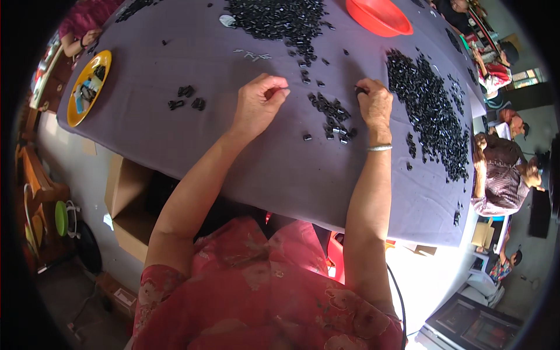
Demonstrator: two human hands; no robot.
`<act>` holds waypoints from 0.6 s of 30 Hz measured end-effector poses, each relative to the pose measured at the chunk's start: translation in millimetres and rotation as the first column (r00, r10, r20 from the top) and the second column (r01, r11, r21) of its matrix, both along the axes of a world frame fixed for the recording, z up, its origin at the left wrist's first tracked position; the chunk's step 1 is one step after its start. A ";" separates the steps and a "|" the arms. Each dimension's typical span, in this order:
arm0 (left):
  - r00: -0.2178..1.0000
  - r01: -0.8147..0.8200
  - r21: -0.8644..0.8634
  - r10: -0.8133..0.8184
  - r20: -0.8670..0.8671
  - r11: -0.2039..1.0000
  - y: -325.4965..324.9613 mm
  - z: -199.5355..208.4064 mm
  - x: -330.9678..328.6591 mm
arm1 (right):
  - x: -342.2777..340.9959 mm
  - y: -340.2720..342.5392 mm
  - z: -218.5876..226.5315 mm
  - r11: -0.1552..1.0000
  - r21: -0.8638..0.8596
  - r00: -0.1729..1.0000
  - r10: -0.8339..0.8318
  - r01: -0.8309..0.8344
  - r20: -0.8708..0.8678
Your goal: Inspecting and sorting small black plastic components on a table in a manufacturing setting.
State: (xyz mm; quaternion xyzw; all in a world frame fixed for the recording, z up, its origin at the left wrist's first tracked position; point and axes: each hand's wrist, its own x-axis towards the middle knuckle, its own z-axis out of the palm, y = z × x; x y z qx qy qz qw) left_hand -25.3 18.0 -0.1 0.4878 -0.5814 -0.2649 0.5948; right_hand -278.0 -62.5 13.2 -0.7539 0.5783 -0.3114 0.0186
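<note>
My left hand (256, 105) is raised over the table with thumb and index finger pinched together; anything between them is too small to make out. To its right my right hand (376, 108), with a bracelet at the wrist, closes its fingertips on a small black part (360, 90). Between and just below the hands lies a loose group of small shiny black parts (331, 114). A large heap of the same black parts (429, 111) spreads right of my right hand. Several thin silver pins (254, 56) lie beyond my left hand.
The table has a grey-purple cloth (221, 81). Another black heap (274, 20) and a red basin (379, 16) are at the far side. A yellow tray (105, 64) with small items stands left, near small black clusters (186, 93). Other people sit around the edges.
</note>
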 end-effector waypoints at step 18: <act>0.838 0.320 0.089 -0.238 -0.491 0.943 -3.1 0.3 3.2 | 114.2 48.1 11.2 0.822 0.128 0.500 0.207 -0.555 0.841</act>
